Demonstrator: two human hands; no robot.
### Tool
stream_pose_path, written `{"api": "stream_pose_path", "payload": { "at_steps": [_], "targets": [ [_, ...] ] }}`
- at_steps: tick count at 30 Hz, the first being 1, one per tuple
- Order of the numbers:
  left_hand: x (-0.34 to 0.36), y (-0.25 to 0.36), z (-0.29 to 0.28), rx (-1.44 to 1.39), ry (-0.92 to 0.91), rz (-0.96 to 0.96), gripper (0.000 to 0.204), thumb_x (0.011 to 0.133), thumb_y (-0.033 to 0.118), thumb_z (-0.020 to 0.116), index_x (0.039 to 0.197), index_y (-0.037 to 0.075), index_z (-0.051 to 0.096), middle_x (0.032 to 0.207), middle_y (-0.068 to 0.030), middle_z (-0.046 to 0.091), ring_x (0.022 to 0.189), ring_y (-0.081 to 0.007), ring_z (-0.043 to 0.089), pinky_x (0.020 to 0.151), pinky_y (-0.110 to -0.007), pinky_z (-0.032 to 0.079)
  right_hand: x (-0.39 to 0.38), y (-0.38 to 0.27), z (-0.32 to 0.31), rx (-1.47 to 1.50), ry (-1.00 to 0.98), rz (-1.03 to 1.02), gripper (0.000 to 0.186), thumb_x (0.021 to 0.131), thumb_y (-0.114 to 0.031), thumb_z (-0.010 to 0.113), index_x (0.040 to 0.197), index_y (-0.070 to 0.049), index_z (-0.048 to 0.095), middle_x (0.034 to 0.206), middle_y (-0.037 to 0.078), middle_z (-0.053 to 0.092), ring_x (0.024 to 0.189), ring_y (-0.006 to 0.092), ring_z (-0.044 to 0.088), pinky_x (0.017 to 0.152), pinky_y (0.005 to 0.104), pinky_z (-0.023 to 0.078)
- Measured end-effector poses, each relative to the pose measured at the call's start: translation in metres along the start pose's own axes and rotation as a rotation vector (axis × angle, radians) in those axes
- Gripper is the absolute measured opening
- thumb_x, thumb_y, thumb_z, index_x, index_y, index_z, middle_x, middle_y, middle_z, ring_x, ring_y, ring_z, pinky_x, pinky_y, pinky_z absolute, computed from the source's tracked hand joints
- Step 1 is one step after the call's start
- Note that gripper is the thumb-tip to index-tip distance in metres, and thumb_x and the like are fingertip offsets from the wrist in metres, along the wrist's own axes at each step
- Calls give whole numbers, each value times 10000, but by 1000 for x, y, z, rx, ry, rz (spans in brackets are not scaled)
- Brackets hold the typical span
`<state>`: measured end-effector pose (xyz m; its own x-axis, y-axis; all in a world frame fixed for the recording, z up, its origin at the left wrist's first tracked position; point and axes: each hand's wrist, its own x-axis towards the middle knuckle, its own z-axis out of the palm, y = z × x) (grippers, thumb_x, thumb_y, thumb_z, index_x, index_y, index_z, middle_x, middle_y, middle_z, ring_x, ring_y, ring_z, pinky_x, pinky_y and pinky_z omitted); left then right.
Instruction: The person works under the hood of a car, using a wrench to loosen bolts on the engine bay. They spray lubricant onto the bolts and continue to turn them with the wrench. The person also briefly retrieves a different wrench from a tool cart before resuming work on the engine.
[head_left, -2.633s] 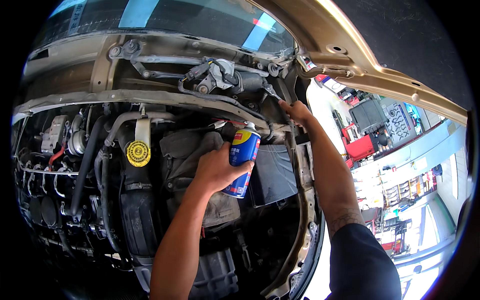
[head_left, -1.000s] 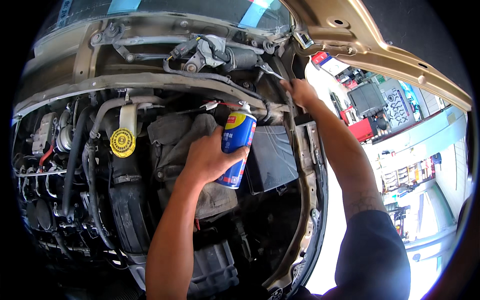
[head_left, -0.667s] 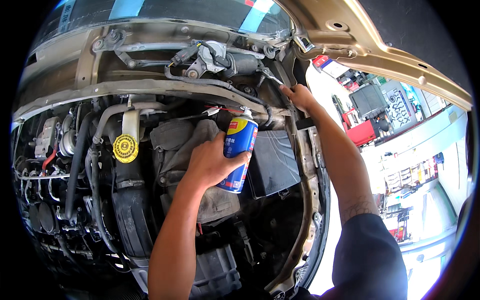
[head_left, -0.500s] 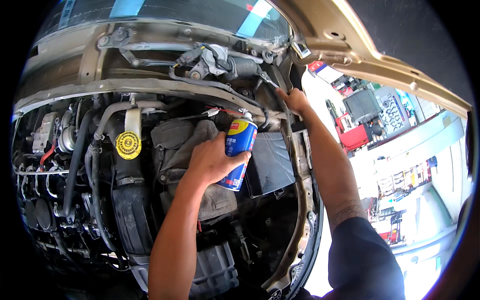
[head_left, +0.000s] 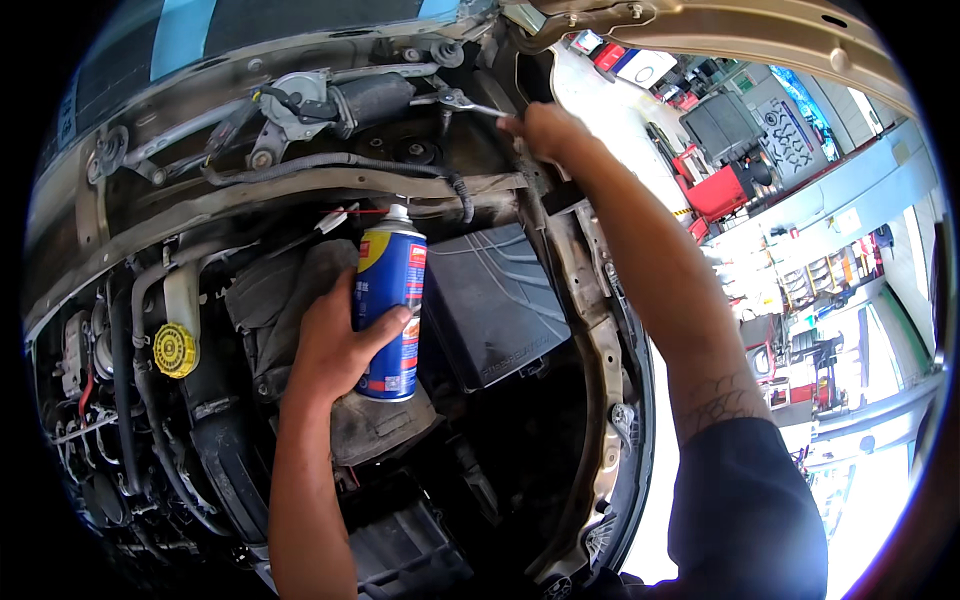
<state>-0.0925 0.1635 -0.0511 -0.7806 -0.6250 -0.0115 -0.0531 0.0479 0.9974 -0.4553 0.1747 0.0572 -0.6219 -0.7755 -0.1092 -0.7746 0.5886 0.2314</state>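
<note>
My left hand (head_left: 342, 338) is closed round a blue-and-yellow spray can (head_left: 396, 330), held upright over the engine bay. A thin red straw (head_left: 352, 211) points left from its white nozzle. Farther away, my right hand (head_left: 548, 133) grips the handle end of a metal ratchet wrench (head_left: 478, 106). The wrench's head lies in the cowl recess, right of the dark wiper motor (head_left: 376, 103), over what looks like an upright fastener or socket. My right fingers are partly hidden by the hand itself.
A black box-shaped cover (head_left: 490, 330) lies right of the can. Grey cloth-like padding (head_left: 385, 425) lies beneath my left hand. On the left are hoses and a reservoir with a yellow cap (head_left: 175, 350). The raised hood (head_left: 720, 35) overhangs the right; red workshop equipment (head_left: 715, 190) stands beyond the fender.
The whole view has shifted, moving the engine bay leftward in the picture. The can now stands straighter. Both hands keep their holds on the can and wrench.
</note>
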Motion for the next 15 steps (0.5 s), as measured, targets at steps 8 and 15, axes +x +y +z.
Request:
{"api": "stream_pose_path", "payload": {
  "at_steps": [8, 15],
  "targets": [
    [0, -1, -1, 88, 13, 25, 747, 772, 627, 708, 1136, -16, 603, 911, -182, 741, 843, -293, 749, 807, -390, 571, 9, 22, 4, 262, -39, 35, 750, 914, -708, 539, 918, 16, 734, 793, 146, 719, 782, 326, 716, 813, 456, 555],
    [2, 1, -4, 253, -29, -21, 697, 769, 624, 705, 1081, 7, 610, 920, -206, 732, 869, -346, 728, 828, -416, 548, 18, 32, 25, 414, 55, 56, 821, 840, -777, 565, 749, 23, 726, 774, 192, 707, 777, 341, 708, 781, 431, 537]
  ]
}}
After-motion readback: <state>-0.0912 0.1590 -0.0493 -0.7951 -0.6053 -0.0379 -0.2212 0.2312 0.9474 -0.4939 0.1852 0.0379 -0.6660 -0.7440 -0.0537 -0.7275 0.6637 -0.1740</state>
